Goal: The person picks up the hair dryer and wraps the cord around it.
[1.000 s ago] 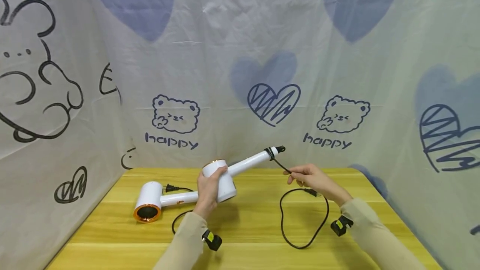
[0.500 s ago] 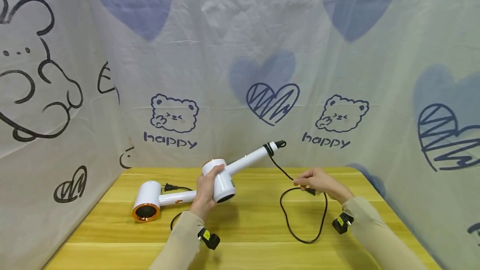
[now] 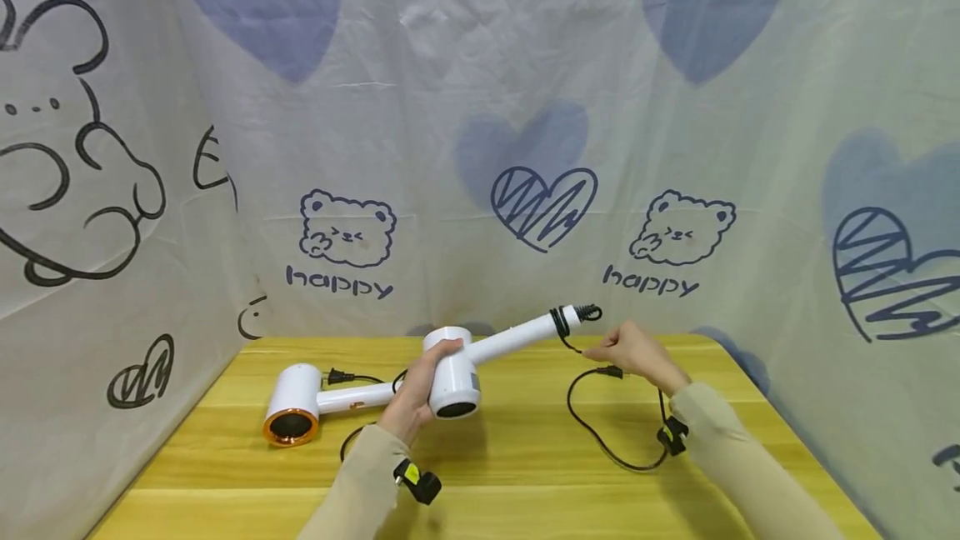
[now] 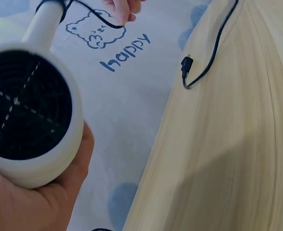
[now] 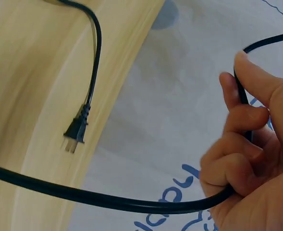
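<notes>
My left hand [image 3: 412,390] grips the head of a white hair dryer [image 3: 454,380], raised above the table. The dryer's dark round grille [image 4: 28,106] faces the left wrist camera, and its handle [image 3: 517,340] slants up to the right. Black cord [image 3: 559,322] is wound round the handle's end. To the right of it, my right hand [image 3: 637,354] holds the running part of the cord between thumb and fingers. In the right wrist view the cord [image 5: 131,204] also passes through the curled lower fingers. Its two-pronged plug [image 5: 76,130] lies on the table.
A second white hair dryer [image 3: 298,390] with an orange ring lies on the left of the wooden table [image 3: 510,498]. Its plug [image 3: 341,376] rests behind its handle. A printed cloth [image 3: 450,132] hangs behind and at both sides.
The held dryer has shifted right and turned, its dark end facing more to the front. My right hand drew the cord right and down, then rose slightly. The slack loop on the table shifted.
</notes>
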The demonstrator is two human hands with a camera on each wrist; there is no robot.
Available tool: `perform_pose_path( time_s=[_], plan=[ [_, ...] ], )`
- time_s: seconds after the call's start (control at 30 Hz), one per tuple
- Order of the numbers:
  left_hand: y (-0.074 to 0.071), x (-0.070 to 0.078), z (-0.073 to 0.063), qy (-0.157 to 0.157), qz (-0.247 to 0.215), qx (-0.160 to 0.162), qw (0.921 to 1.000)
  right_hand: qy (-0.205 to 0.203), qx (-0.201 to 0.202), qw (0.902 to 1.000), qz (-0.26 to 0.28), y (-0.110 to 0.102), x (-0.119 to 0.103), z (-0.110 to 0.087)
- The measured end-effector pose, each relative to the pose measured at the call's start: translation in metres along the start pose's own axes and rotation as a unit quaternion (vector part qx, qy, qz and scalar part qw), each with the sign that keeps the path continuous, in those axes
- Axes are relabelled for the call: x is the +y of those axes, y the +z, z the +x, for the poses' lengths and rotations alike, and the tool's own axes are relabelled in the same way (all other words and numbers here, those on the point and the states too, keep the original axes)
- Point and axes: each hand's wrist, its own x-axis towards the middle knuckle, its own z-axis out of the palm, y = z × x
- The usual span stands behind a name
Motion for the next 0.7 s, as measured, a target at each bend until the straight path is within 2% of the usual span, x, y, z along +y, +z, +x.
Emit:
perform_pose_path(
  time_s=[0.2,0.3,0.53,0.7],
  plan=[
    [-0.005,-0.002,0.000,-0.030,0.049,-0.037,0.9976,-0.021,0.070,0.9945,-0.074,-0.008,-0.005,0.003],
    [-0.007,-0.003,0.000,-0.042,0.061,-0.057,0.9956,-0.038,0.090,0.9900,-0.102,-0.010,-0.011,0.003],
    [-0.009,-0.006,0.002,-0.068,0.065,-0.088,0.9917,-0.110,0.086,0.9833,-0.118,-0.004,-0.015,0.002],
    [-0.006,-0.005,0.003,-0.054,0.075,-0.091,0.9916,-0.125,0.072,0.9857,-0.088,-0.002,-0.010,0.003]
  ],
)
